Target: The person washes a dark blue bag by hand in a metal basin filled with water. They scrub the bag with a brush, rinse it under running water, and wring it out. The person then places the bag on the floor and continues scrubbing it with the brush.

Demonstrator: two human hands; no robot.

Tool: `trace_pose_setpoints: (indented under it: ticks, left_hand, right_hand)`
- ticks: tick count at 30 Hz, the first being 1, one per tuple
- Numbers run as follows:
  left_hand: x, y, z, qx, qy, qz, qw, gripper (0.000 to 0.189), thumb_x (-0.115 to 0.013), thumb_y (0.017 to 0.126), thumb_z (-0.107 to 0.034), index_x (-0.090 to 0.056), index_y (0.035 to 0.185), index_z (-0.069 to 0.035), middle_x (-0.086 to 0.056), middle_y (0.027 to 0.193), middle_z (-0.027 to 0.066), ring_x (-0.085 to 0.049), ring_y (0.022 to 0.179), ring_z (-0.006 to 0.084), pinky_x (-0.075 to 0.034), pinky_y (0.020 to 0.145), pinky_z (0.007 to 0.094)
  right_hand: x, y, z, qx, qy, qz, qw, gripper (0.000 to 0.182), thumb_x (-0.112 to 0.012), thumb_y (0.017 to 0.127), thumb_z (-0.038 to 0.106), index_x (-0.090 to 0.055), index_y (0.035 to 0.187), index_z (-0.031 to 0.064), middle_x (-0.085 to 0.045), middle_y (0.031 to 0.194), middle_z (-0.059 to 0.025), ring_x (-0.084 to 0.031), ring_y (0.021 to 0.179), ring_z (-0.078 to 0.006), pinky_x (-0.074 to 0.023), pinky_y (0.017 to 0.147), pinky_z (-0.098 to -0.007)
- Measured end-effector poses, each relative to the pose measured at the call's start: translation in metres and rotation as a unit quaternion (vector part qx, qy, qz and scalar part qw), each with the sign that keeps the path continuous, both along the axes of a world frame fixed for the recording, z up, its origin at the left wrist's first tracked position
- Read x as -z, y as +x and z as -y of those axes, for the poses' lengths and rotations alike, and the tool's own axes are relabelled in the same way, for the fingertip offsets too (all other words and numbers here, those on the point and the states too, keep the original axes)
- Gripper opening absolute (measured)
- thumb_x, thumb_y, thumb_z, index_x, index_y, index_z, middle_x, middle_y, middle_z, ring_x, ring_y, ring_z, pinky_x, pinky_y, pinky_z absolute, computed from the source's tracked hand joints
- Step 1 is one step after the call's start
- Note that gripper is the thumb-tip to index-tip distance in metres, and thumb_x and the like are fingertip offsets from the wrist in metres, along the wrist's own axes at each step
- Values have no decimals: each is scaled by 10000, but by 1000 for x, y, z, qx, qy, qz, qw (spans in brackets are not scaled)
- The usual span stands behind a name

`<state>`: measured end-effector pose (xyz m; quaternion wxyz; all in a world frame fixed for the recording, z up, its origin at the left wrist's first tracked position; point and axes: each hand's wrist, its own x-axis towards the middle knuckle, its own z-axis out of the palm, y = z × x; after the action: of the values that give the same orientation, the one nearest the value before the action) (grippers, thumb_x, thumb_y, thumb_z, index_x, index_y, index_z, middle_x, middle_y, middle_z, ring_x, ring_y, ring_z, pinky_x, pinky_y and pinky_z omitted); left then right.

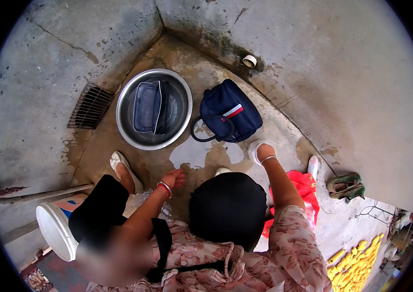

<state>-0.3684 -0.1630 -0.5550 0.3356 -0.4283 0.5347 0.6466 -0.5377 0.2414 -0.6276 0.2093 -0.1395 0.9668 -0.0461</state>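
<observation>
My left hand point(173, 179) hangs over the wet concrete floor with its fingers apart and nothing in it. My right hand point(265, 150) is on a translucent whitish container point(254, 152); its fingers are mostly hidden there. Just beyond lies a navy fabric bag point(228, 113) with a white and red stripe and a round handle. To its left stands a wide metal basin point(120, 122). Inside the basin is a dark blue zippered case point(146, 107) with a clear panel, and there seems to be water around it.
A metal drain grate point(89, 106) sits at the left wall, and a pipe end point(249, 61) juts from the right wall. A white bucket point(55, 233) is at my left. Red cloth point(306, 189), green shoes point(345, 186) and corn cobs point(356, 264) are at the right.
</observation>
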Motion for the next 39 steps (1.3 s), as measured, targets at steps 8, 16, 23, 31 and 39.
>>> trace_pose_setpoints:
  ticks: [8,16,23,31,39]
  left_hand:
    - [5,-2,-1,1,5,1,1000,336,-443,938,-303,-515,1207,-115,-612,1109,52,-603,932,180,-482,765,344]
    - [4,-3,-5,5,-16,-13,1000,321,-463,925,-307,-542,1172,-118,-618,1090,57,-604,916,189,-478,777,345]
    - [34,1,-11,41,-7,9,999,314,-467,919,-289,-547,1170,-119,-622,1075,63,-606,899,191,-490,767,348]
    - [41,-7,-19,5,-1,-13,1000,237,-519,907,-248,-600,1098,-133,-646,971,35,-615,791,150,-485,669,298]
    - [41,8,-7,-33,-11,0,999,243,-527,909,-214,-596,1115,-104,-641,980,53,-611,810,144,-496,686,279]
  right_hand:
    - [-46,7,-5,-29,-8,2,1000,234,-504,781,209,-666,845,52,-652,886,-170,-617,841,-343,-488,719,-416]
    - [-128,10,-5,186,-175,48,966,181,-542,789,93,-670,912,56,-663,789,-138,-655,690,-252,-518,656,-346]
    - [-171,-52,78,145,-373,-22,916,151,-565,793,69,-647,913,27,-654,834,-127,-649,634,-227,-512,618,-340]
    - [-46,-152,115,9,-152,-138,979,152,-508,805,121,-627,890,82,-623,868,-167,-620,792,-343,-506,710,-424]
    - [1,-170,130,73,-168,-96,978,208,-551,824,276,-634,854,88,-629,864,-160,-621,789,-338,-502,706,-435]
